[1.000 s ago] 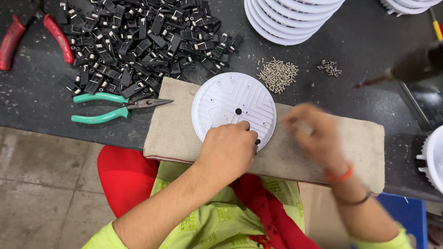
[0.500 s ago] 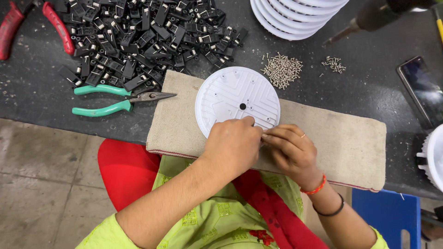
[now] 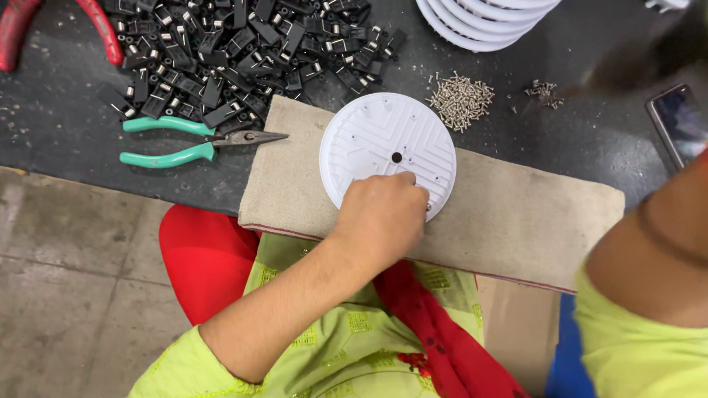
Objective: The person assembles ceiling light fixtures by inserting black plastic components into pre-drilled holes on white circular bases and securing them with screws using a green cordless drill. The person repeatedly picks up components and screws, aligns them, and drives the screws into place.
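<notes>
One hand (image 3: 383, 214), the left, curled, presses the white round disc's (image 3: 383, 144) near edge.

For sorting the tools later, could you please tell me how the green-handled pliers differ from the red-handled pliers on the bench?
The green-handled pliers lie whole in view beside the beige cloth pad; the red-handled pliers sit at the top left corner, cut off by the picture's edge. The green ones show a long thin nose resting on the pad; the red ones' nose is out of view. Both lie untouched on the dark bench beside the black parts.
</notes>
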`<state>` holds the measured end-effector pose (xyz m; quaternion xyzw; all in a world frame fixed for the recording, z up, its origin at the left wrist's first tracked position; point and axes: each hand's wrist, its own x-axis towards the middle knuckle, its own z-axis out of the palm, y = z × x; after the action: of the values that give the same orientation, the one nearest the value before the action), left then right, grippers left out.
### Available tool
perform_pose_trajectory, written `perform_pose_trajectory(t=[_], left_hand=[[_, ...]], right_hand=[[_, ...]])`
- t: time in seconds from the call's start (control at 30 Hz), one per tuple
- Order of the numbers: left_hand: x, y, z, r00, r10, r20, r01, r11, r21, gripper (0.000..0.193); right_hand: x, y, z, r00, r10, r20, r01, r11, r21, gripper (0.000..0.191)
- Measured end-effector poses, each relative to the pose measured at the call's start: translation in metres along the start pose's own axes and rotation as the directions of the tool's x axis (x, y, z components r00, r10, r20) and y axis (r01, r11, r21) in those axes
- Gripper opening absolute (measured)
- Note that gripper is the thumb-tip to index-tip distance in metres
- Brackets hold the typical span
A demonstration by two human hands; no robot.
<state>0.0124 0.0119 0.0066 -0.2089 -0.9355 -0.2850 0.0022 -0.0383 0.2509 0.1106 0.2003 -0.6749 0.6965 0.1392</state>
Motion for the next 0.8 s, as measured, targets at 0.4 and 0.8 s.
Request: perform_pose_trajectory(t=[0.4, 0.8], left_hand=[[0.001, 0.004, 0.011, 0.985, 0.056, -0.165, -0.068, 0.995, -0.07, 0.012], [0.002, 0.006, 0.006, 0.988, 0.046, -0.148, -0.057, 0.996, -0.069, 0.012]], right_hand=[[-0.083, 0.02, 0.015, 0.995, -0.006, -0.095, 0.026, 0.977, 0.213, 0.026], [-0.087, 0.026, 0.018, 0.995, 0.004, -0.096, 0.016, 0.978, 0.207, 0.026]])
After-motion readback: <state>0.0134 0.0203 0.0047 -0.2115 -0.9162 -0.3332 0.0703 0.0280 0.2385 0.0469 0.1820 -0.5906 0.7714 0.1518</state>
